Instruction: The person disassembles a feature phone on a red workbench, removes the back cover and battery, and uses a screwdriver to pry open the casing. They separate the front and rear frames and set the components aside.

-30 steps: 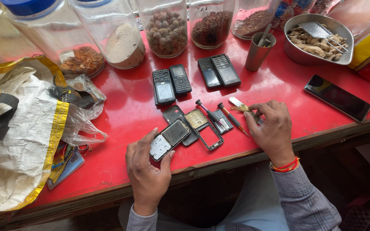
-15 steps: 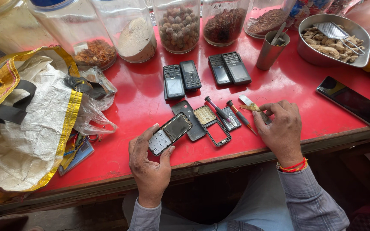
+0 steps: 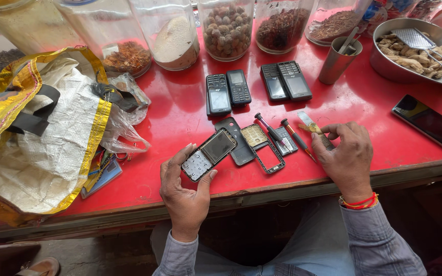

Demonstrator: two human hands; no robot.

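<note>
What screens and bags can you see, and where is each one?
Opened phone: in left hand, grey screen, pale keypad.
Four phones: table middle, black, dark screens.
Smartphone: right edge, flat black slab.
Sack: left, white with gold trim.
Jars: back row, clear.

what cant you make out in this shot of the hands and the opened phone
Head view only:
- Left hand hides the back of the opened grey keypad phone.
- Right hand covers most of the small yellow-handled tool.
- Tall clear jars: tops cut off by the upper edge.
</note>
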